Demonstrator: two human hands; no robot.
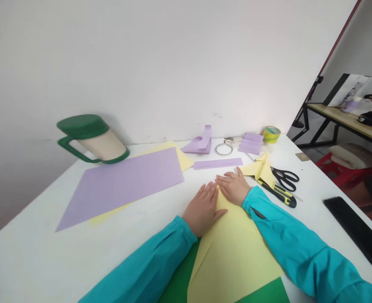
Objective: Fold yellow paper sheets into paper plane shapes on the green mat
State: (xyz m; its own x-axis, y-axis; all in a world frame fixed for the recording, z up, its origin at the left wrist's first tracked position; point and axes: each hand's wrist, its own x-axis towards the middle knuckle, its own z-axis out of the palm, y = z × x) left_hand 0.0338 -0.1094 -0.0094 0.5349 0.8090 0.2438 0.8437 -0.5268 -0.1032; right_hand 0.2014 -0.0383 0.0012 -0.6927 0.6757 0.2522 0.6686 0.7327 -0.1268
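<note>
Left hand (204, 209) and right hand (234, 186) lie outstretched, palms down, at pointed tip of folded matte yellow paper (236, 248); straight-edged green sheet (266, 293) underneath, smooth white counter (46, 261).

Across the white table (40, 256) now: green-lidded jug (102, 141) far left, scissors (287, 179) far right, dark slab (356, 231) right, folded yellow paper (236, 252) near!

It seemed a craft corner in a workroom or office: a white bench (46, 252) against a plain wall (173, 63) carried yellow paper (236, 248), a purple sheet (132, 181), scissors (281, 173), a utility knife (287, 199) and a tape roll (271, 134). Beyond stood a cluttered wood-topped bench (327, 112) and a red seat (350, 177).
</note>
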